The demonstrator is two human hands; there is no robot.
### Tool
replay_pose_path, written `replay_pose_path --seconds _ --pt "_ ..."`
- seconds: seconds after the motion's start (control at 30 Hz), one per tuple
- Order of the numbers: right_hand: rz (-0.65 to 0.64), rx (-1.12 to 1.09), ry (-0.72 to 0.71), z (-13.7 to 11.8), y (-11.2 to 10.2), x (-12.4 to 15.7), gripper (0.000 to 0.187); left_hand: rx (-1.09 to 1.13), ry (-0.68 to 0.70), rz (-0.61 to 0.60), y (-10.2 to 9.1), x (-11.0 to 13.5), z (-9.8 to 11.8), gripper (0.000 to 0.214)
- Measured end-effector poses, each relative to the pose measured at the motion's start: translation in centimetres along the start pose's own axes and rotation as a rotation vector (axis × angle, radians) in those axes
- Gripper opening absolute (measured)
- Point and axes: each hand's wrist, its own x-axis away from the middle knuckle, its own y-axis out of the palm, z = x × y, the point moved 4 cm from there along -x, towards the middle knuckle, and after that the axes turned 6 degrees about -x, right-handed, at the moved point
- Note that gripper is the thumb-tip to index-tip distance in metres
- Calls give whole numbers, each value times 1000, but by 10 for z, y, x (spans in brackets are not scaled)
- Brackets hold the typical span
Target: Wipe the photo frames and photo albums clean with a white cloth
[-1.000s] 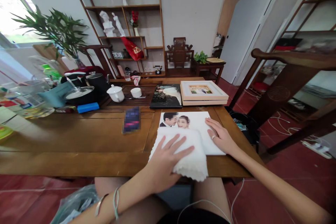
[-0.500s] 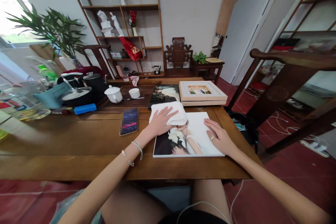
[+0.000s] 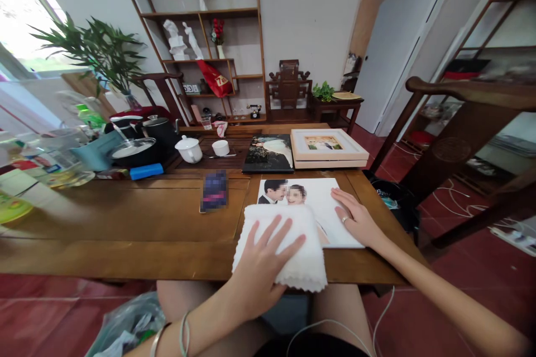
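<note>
A large photo print (image 3: 318, 198) of two people lies flat on the wooden table (image 3: 125, 223) in front of me. A folded white towel (image 3: 288, 256) covers its near left part and hangs over the table's front edge. My left hand (image 3: 262, 262) presses flat on the towel with fingers spread. My right hand (image 3: 355, 220), wearing a ring, rests flat on the print's right edge, fingers stretched out.
A phone (image 3: 214, 192) lies left of the print. Behind it are a dark photo panel (image 3: 268, 153), a framed picture (image 3: 329, 148), a white teapot (image 3: 188, 149), a cup (image 3: 220, 148) and pots (image 3: 134, 148). A wooden chair (image 3: 469, 122) stands at right.
My left hand has drawn the towel from the print's far left corner back toward me, over its near part. My right hand has stayed on the print's right edge.
</note>
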Motion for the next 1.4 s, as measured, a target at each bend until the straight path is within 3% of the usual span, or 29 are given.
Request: replay_pose_path --seconds 0.13,0.4,0.53,0.63,0.77,1.0,1.1,1.23,1.4 --pt "-3 12 -8 1 0 0 42 7 14 -8 -1 -11 -6 92" --pt "15 -4 -6 2 0 1 40 -75 -16 35 2 -101 -69 74" --pt "17 -21 -3 2 0 0 40 -83 -34 65 4 -124 -82 69" --pt "30 -44 -7 2 0 1 39 -85 -54 73 5 -123 -81 68" --pt "37 -53 -1 3 1 1 39 -82 -61 66 5 -101 -65 72" --pt "27 -36 -15 3 1 1 40 18 24 -2 1 -20 3 92" --pt "18 -31 -10 3 1 1 41 64 51 -72 -1 -1 21 100" --pt "22 -38 -13 3 1 1 40 93 45 -50 -1 -15 9 94" --pt "35 -42 -16 3 1 1 39 45 33 -13 -1 -72 -34 76"
